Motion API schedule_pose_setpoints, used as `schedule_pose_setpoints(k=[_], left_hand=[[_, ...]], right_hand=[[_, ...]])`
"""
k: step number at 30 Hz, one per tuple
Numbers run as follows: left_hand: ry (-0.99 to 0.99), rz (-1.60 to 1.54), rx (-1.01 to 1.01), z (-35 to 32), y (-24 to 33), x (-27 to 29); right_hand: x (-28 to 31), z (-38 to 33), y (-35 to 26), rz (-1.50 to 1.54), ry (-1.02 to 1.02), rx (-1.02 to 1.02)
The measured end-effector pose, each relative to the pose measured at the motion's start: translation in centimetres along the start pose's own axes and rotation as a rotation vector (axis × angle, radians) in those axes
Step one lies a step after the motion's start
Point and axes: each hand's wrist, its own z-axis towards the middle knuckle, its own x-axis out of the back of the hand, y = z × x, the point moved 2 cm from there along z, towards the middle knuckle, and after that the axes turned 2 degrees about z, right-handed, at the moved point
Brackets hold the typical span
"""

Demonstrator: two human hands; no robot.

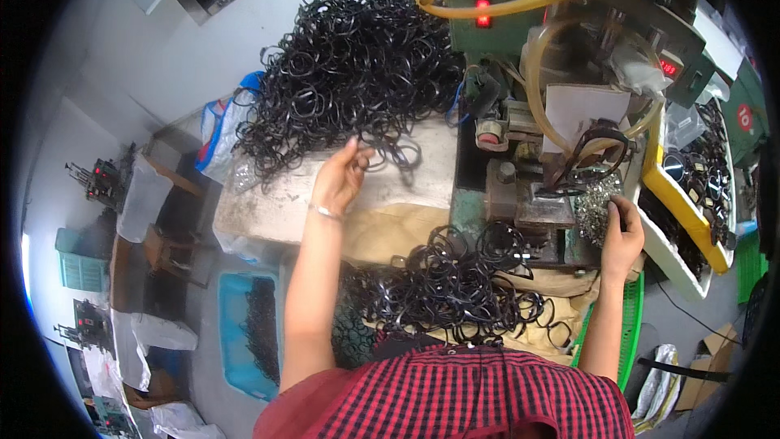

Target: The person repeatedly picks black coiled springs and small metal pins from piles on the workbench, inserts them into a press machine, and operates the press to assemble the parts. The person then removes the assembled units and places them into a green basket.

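Note:
My left hand (340, 175) reaches to the near edge of a big tangled pile of black frame-like rings (353, 65) on a worn light table (268, 203); its fingertips pinch one black ring. My right hand (621, 236) rests beside a heap of small shiny metal parts (595, 203) on the green machine (520, 195), fingers curled on a small piece there. A second pile of black rings (455, 284) lies on tan cloth in my lap.
Yellow hoses (520, 4) loop over the machine, which shows red lights. A yellow-rimmed tray (662, 191) of dark parts stands to the right. A blue bin (244, 333) with black rings sits on the floor at left, near a teal crate (77, 264).

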Motion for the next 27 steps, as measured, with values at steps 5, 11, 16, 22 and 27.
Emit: schedule_pose_setpoints(k=[5, 11, 16, 22, 27], left_hand=[[-0.128, -0.256, -0.029, 0.8, -0.8, -0.1], [-0.283, -0.286, -0.095, 0.3, -1.5, -0.7], [-0.278, -0.317, -0.136, -1.0, -1.5, -3.5], [-0.031, -0.335, -0.138, -0.5, -3.1, -2.9], [-0.026, -0.331, -0.139, -0.4, -2.9, -4.0]], right_hand=[[2.9, -1.5, 0.8, -0.142, 0.079, 0.013], [1.3, -2.6, -5.1, -0.032, -0.062, 0.199], [-4.2, -1.1, -8.7, 0.156, -0.174, 0.154], [-6.1, -1.6, -7.1, 0.569, -0.213, -0.172], [-6.7, -1.7, -10.2, 0.713, -0.278, -0.313]])
